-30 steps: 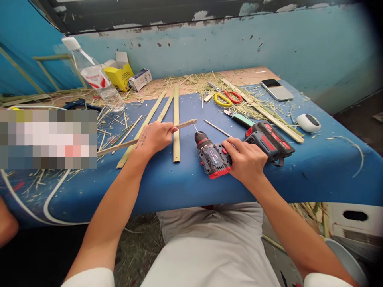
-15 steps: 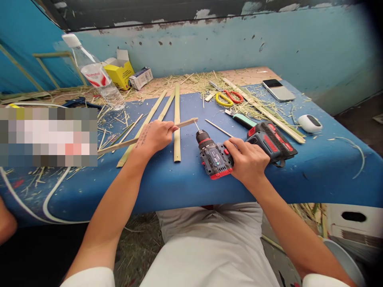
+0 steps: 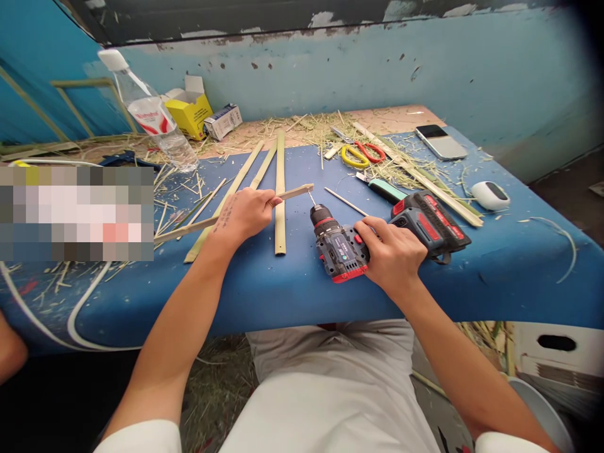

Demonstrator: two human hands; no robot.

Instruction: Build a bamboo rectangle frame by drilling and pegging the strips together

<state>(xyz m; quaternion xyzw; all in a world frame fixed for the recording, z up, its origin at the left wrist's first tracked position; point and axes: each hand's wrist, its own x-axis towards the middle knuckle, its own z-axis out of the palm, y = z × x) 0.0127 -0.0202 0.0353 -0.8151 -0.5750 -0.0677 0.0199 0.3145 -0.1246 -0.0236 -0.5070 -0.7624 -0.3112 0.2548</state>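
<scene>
My left hand (image 3: 248, 214) is closed around a thin bamboo strip (image 3: 297, 191), whose short end sticks out to the right while its long part runs left under my wrist. In my right hand (image 3: 394, 251) is a cordless drill (image 3: 340, 245), gripped by its handle, with the battery beyond my fingers. The drill's bit points up and away, and its tip meets the strip near the right end; whether it has entered the bamboo I cannot tell. Below the strip lies a wider bamboo slat (image 3: 280, 229) with a small hole near its near end.
More bamboo slats (image 3: 226, 198) lie to the left. Scissors (image 3: 362, 154), a green-handled knife (image 3: 384, 189), a phone (image 3: 441, 142) and a white rounded device (image 3: 491, 195) lie at right. A water bottle (image 3: 158, 123) and a yellow box (image 3: 189, 114) stand at the back; shavings are scattered about.
Hardly anything differs. Both hands, the bamboo strip and the drill keep nearly the same positions; the whole view has shifted by a few pixels.
</scene>
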